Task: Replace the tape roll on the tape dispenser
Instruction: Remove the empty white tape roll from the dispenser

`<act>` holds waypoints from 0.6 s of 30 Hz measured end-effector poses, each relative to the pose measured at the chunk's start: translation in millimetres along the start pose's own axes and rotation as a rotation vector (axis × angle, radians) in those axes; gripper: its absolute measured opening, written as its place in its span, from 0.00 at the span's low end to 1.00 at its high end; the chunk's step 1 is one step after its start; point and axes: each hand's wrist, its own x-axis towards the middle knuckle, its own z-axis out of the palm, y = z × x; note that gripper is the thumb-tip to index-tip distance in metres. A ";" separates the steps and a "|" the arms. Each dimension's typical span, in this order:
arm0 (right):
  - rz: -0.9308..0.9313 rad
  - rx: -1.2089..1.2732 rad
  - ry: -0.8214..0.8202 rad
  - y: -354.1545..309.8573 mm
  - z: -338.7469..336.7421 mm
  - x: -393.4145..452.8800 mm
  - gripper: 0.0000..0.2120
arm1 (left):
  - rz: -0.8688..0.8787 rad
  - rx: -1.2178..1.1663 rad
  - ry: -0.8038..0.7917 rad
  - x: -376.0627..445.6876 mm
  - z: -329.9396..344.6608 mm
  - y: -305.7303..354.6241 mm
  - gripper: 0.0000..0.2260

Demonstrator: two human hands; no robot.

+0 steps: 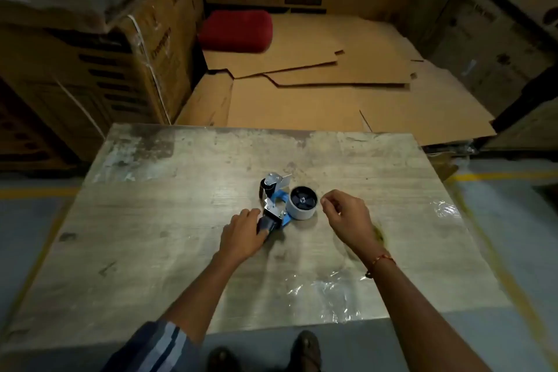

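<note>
A blue-and-metal handheld tape dispenser (276,205) is lying on the worn wooden table (181,220) — its pale roll (302,205) sitting at 3 o'clock. The left hand (241,235) is gripping the dark handle; the right hand (347,217) is hovering beside the roll, fingers loosely curled, holding nothing visible.

Left hand (241,235) hides the dispenser's handle (267,225); box print blurred

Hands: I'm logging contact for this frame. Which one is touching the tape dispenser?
The left hand, gripping the tape dispenser's dark handle. The right hand hovers beside the roll, apart.
</note>
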 end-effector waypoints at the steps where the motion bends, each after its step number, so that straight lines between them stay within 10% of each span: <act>1: 0.003 0.011 -0.020 4.5 0.4 0.8 0.06 | -0.043 -0.019 -0.048 -1.1 4.7 1.4 0.25; 12: -0.047 0.152 -0.261 75.5 21.5 27.2 0.06 | -0.285 -0.178 0.148 -14.8 42.8 29.1 0.24; 18: -0.001 0.411 -0.413 90.6 38.5 35.6 0.41 | -0.284 -0.301 0.241 -34.5 51.1 23.7 0.23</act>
